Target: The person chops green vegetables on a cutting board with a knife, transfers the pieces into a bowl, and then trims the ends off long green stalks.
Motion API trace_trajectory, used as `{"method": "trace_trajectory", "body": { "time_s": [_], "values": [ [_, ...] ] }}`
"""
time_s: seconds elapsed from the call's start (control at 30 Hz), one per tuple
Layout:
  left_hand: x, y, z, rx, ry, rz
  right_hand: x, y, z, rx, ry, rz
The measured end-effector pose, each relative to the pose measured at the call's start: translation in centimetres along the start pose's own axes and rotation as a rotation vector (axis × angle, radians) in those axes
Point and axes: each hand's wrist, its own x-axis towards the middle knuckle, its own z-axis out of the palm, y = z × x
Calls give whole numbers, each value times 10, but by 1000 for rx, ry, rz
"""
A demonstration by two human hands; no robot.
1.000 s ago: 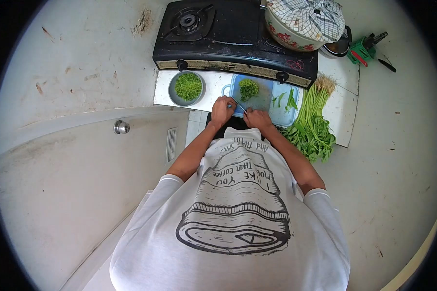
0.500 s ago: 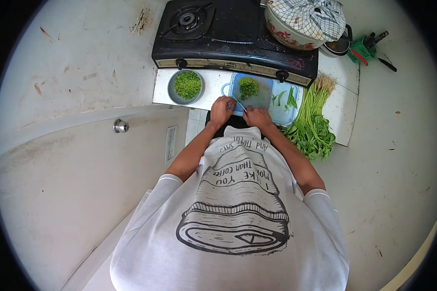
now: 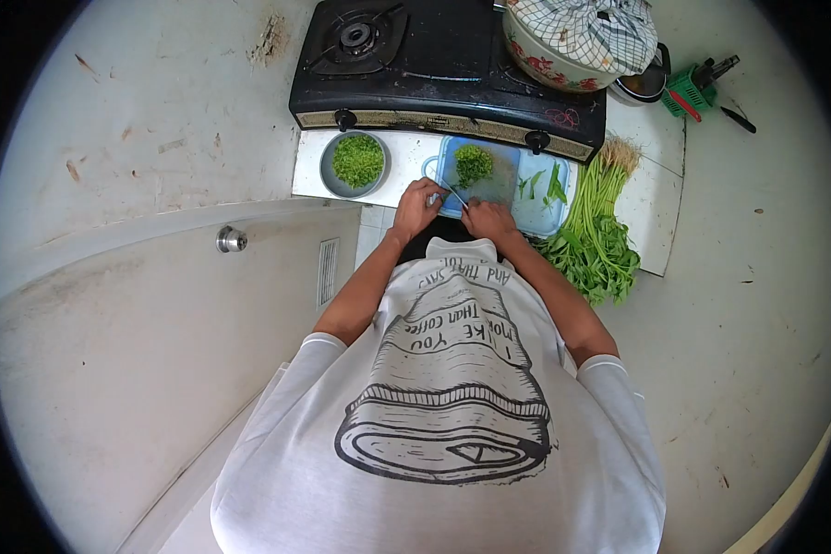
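My right hand [image 3: 488, 219] grips a small knife [image 3: 457, 196], its thin blade pointing up and left over the near edge of a blue chopping board [image 3: 500, 183]. At the blade's tip, by the board's near left corner, my left hand [image 3: 417, 207] has its fingers bent together; whatever they pinch is too small to make out. Just beyond the blade lies a heap of finely chopped greens [image 3: 473, 164] on the board. A few loose green leaves [image 3: 554, 187] rest toward the board's right side.
Left of the board stands a grey bowl [image 3: 327, 177] of chopped greens. A bunch of leafy stems with roots [image 3: 597, 217] lies to the right. Behind are a black gas stove [image 3: 452, 55], a cloth-covered flowered pot [image 3: 554, 66] and a green basket [image 3: 681, 92] with utensils.
Both hands stay at nearly the same place by the board's near edge. The knife blade shows slightly more plainly between them now. The bowl and the heap of greens have not moved.
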Motion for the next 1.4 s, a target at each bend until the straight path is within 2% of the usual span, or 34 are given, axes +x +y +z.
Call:
{"method": "trace_trajectory", "body": {
  "time_s": [0.1,0.33,0.5,0.7,0.93,1.4],
  "values": [
    [3,4,-5,48,-39,41,2,1,1,32,-45,33],
    [5,8,-2,60,-38,-13,3,4,9,19,25,15],
    [4,6,0,110,-28,72,2,2,2,54,-35,49],
    [4,5,-10,132,-80,145,-1,0,1,19,54,9],
    [7,8,-10,184,-71,233,-3,-2,-1,23,59,22],
    [8,9,8,191,40,109,0,1,4,61,41,31]
  ]
}}
